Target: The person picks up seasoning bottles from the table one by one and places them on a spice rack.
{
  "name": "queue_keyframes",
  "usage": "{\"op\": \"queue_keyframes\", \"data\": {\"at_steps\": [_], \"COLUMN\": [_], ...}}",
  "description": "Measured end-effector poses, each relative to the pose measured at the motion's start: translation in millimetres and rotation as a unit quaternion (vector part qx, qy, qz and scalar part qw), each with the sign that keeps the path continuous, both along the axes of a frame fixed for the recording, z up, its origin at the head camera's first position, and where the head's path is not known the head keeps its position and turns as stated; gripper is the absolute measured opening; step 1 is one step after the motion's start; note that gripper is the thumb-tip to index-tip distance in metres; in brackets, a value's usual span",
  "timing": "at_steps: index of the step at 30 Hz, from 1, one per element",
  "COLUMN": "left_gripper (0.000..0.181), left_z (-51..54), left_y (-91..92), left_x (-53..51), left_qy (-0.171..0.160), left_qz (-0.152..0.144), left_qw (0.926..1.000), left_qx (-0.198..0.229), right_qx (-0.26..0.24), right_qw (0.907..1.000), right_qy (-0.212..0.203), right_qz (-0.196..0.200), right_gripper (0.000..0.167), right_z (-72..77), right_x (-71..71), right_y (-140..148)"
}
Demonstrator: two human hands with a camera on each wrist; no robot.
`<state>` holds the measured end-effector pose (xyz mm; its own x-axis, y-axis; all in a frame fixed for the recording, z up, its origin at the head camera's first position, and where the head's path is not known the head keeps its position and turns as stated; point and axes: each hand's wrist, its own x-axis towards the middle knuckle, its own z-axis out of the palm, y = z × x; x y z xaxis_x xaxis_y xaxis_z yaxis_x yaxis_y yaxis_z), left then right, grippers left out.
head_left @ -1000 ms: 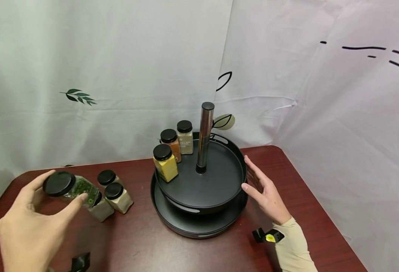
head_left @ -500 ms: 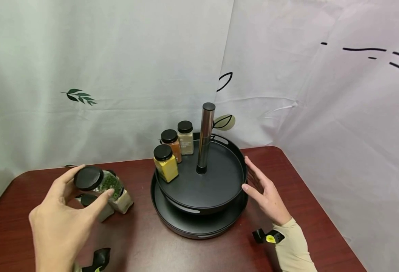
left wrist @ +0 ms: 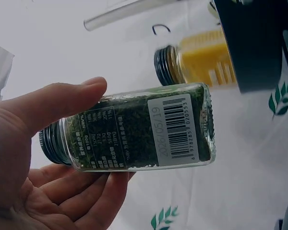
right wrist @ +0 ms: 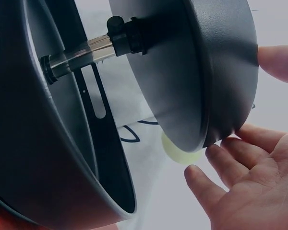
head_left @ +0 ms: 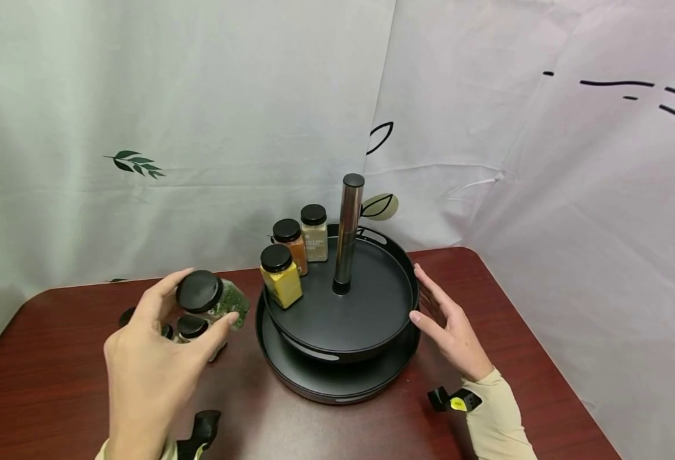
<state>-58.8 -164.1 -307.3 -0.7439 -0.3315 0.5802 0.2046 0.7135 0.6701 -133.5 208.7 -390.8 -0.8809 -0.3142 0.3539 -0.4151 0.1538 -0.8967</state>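
My left hand point(head_left: 156, 351) grips a glass spice jar of green dried herbs point(head_left: 231, 305) with a black lid. In the left wrist view this herb jar point(left wrist: 134, 129) lies sideways between thumb and fingers, its barcode label showing. It is held above the table, left of a two-tier black turntable rack. My right hand point(head_left: 449, 332) touches the right side of the rack's upper tray point(head_left: 372, 306); in the right wrist view, its fingers point(right wrist: 225, 165) and thumb are loosely spread against the tray's wall. A yellow spice jar point(head_left: 282, 281) stands on the upper tray's left side.
Behind the yellow jar stand an orange-brown spice jar point(head_left: 291, 246) and a beige one point(head_left: 314, 236). A metal post point(head_left: 348, 233) rises from the upper tray above the lower tray point(head_left: 337, 393). Several black-lidded jars point(head_left: 192, 327) on the table are partly hidden behind my left hand.
My left hand has moved right with the herb jar, from the table's left side toward the rack. The right hand has stayed against the upper tray, and the rack has not moved.
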Motion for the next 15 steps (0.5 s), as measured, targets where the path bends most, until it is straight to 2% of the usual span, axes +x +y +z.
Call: {"op": "queue_keyframes", "data": {"at_steps": [12,15], "left_gripper": [0.074,0.074], "left_z": [1.5,-0.1], "left_y": [26.3,31.6], "left_x": [-10.0,-13.4], "left_qy": [0.008,0.014], "left_qz": [-0.041,-0.059], "left_qw": [0.9982,0.9970], "left_qx": [-0.044,-0.049], "right_qx": [0.002,0.002], "right_qw": [1.0000,1.0000], "right_qy": [0.004,0.003], "right_qz": [-0.002,-0.002], "right_gripper": [0.067,0.067], "right_z": [-1.6,-1.9], "right_x": [-0.1,-0.4], "right_y": [0.3,0.2]}}
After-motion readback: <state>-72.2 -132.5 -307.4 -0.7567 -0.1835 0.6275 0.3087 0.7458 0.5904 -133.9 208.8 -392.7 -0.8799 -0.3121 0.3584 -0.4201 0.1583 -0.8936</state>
